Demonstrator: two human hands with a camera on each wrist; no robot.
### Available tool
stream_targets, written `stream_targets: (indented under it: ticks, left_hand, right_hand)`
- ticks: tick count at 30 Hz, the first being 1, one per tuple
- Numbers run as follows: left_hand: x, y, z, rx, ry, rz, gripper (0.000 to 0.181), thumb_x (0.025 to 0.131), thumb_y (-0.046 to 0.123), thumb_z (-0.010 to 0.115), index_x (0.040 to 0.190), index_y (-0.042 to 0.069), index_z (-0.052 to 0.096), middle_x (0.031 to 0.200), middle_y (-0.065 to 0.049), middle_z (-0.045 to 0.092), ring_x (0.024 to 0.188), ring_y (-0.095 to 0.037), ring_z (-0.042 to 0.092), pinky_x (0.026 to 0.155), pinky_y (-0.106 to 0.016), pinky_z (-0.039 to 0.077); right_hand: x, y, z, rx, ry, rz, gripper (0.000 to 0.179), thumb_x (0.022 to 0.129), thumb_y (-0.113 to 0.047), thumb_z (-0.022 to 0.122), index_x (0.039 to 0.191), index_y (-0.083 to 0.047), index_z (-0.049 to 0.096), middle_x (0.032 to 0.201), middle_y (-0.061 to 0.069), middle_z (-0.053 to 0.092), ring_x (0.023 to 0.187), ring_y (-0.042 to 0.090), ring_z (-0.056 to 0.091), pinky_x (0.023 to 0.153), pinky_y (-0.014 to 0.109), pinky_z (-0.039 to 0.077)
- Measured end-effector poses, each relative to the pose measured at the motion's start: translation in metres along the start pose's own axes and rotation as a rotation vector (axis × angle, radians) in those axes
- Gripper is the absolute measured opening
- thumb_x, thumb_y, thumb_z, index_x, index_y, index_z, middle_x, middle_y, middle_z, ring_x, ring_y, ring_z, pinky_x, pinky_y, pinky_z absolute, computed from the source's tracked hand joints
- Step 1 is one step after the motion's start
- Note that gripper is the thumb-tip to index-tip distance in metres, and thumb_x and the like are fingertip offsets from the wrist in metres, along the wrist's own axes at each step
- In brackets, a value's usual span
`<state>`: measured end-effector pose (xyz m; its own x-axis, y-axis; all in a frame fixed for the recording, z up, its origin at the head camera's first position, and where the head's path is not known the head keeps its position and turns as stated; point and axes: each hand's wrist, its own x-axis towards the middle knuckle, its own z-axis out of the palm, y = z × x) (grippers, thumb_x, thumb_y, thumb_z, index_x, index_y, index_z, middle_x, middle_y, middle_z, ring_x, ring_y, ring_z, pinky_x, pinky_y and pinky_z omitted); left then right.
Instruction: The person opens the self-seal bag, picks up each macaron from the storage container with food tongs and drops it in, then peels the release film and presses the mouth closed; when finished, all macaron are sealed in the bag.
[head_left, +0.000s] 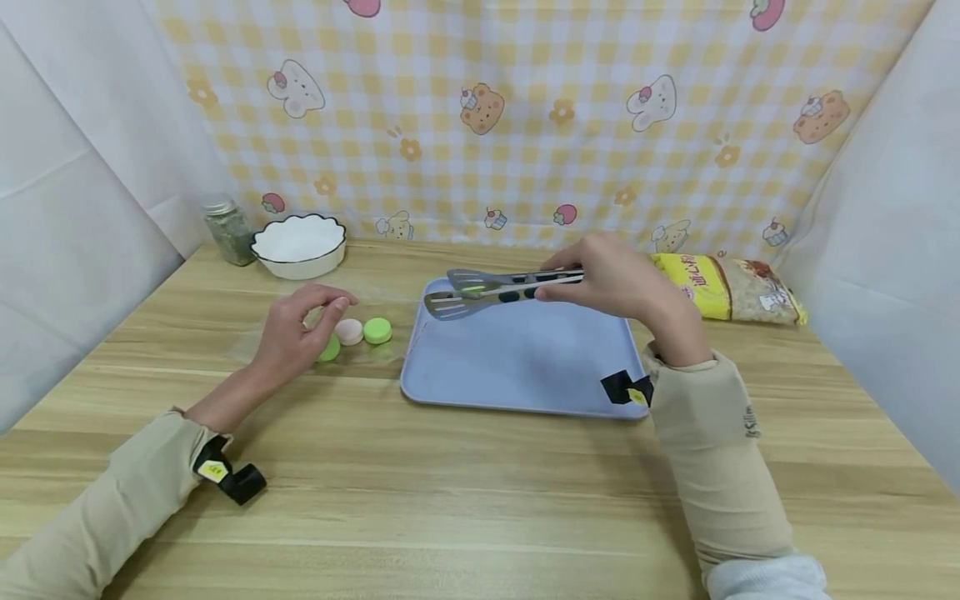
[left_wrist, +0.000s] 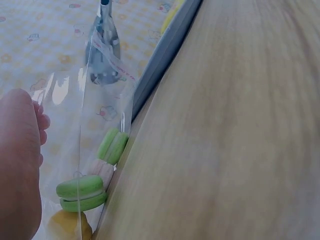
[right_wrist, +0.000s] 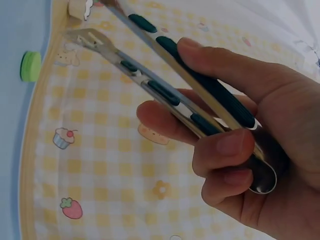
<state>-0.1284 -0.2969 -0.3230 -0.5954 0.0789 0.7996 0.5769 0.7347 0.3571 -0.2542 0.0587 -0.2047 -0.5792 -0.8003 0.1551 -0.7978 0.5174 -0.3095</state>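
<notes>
My right hand (head_left: 611,279) grips metal tongs (right_wrist: 160,92) with dark green grip pads, thumb on one arm and fingers round the other. The tongs' slotted ends are apart over the far left part of a blue tray (head_left: 517,354). A green macaron (right_wrist: 31,66) sits on the tray, mostly hidden behind the tongs in the head view. My left hand (head_left: 296,329) pinches a clear plastic bag (left_wrist: 65,110) by its upper part, left of the tray. In the bag are green macarons (head_left: 377,330), a pale pink macaron (head_left: 348,332) and a yellow macaron (left_wrist: 70,225).
At the back left stand a scalloped white bowl (head_left: 300,242) and a glass jar (head_left: 227,229) with dried green contents. A yellow-and-clear food packet (head_left: 727,289) lies behind the tray on the right. A checked curtain (head_left: 525,167) hangs behind the wooden table (head_left: 420,500).
</notes>
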Motion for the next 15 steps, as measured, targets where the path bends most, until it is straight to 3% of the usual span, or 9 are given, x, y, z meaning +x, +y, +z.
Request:
stream_targets:
  ticks: [5,11,15]
  left_hand:
    - [-0.0011,0.0007,0.0014,0.007,0.002,0.004,0.011,0.085,-0.008,0.060,0.089,-0.002,0.069,0.086,-0.011,0.068,0.082,-0.014,0.061,0.075,-0.015,0.042]
    - [-0.0004,0.0026,0.0036,0.007,-0.002,0.006,0.012,0.084,-0.009,0.060,0.090,-0.002,0.069,0.087,-0.011,0.068,0.082,-0.018,0.062,0.075,-0.015,0.042]
    - [-0.0008,0.0020,0.0038,0.011,0.004,0.007,0.012,0.084,-0.008,0.061,0.089,-0.001,0.069,0.086,-0.011,0.068,0.082,-0.017,0.061,0.076,-0.015,0.042]
  right_hand:
    - [0.0040,0.0010,0.0045,-0.066,-0.014,0.013,0.037,0.081,-0.034,0.072,0.107,-0.009,0.071,0.103,0.006,0.068,0.081,0.015,0.061,0.068,0.033,0.047]
    - [0.0027,0.0051,0.0040,-0.021,0.000,0.016,0.034,0.084,-0.030,0.070,0.109,-0.007,0.069,0.106,0.008,0.067,0.091,0.019,0.064,0.075,0.037,0.050]
    - [0.0028,0.0078,0.0038,-0.034,0.016,0.047,0.034,0.084,-0.030,0.070,0.109,-0.007,0.069,0.105,0.009,0.067,0.088,0.019,0.064,0.073,0.037,0.050]
